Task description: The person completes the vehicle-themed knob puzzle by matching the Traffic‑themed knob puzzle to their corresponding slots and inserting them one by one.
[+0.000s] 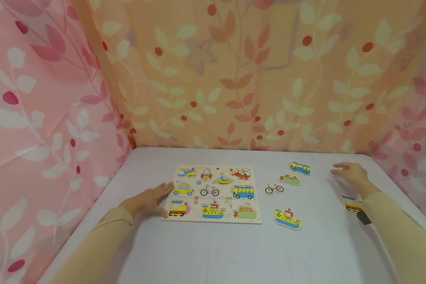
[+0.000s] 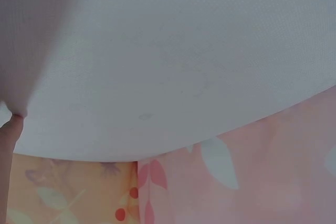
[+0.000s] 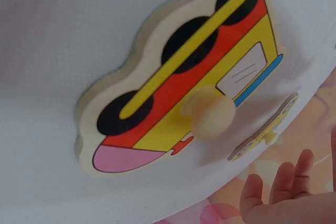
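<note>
A wooden puzzle board (image 1: 198,201) with vehicle pictures lies left of the middle of the table. My left hand (image 1: 147,200) rests at its left edge, fingers spread; only a fingertip (image 2: 17,124) shows in the left wrist view. At the far right, my right hand (image 1: 351,176) is over a yellow car piece (image 1: 333,172), mostly hidden in the head view. Seen from the right wrist, the loosely bent fingers (image 3: 283,182) are apart from that car piece (image 3: 265,132), which has a knob. A train piece (image 3: 184,66) with a round knob lies below my right forearm.
Between board and right hand lie a bus piece (image 1: 299,168), a submarine piece (image 1: 290,179), a bicycle piece (image 1: 274,189) and a ship piece (image 1: 287,219). Knobbed plane (image 1: 187,172), rocket (image 1: 206,174), saucer (image 1: 224,179) and helicopter (image 1: 240,173) pieces sit in the board. Floral curtains surround the table.
</note>
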Demonstrator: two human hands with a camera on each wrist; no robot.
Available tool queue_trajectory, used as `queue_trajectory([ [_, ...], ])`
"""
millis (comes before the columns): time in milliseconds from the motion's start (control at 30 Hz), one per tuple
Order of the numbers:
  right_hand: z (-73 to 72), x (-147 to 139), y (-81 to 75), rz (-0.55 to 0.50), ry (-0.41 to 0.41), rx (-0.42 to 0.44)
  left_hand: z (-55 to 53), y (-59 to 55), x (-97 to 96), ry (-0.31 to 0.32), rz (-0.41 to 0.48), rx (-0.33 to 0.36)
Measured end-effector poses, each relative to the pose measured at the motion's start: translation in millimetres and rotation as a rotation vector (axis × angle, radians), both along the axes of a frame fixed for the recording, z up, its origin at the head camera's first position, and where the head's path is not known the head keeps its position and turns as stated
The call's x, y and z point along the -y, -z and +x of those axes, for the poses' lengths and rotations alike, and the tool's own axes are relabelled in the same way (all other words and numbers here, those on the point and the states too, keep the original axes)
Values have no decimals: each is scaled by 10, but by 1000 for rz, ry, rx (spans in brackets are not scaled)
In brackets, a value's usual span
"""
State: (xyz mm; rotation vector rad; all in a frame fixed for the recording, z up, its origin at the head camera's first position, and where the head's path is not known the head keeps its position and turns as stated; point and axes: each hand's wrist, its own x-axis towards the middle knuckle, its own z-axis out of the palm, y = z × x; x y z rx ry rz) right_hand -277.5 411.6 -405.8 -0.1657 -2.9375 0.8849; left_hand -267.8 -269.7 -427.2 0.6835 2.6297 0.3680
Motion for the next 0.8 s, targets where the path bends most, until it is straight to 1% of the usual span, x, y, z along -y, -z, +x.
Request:
queue_trajectory([
  [133,4,-45,12,-26,37,17,8,-18,-20,-23,6,15],
  [233,24,-67,34,-70,94,34,15,-28,-33,-43,4,26],
  [333,45,-86,57,-76,115,35,21,-33,-37,-29,0,17],
  [467,65,-127,70,-29,114,49,23,-32,-35,-18,-8,8],
  [667,55,-190,52,-1,149,85,18,-29,-31,-22,-6,15],
  [800,2,-198,29,36,165,152,6,-25,-31,-32,-23,19],
])
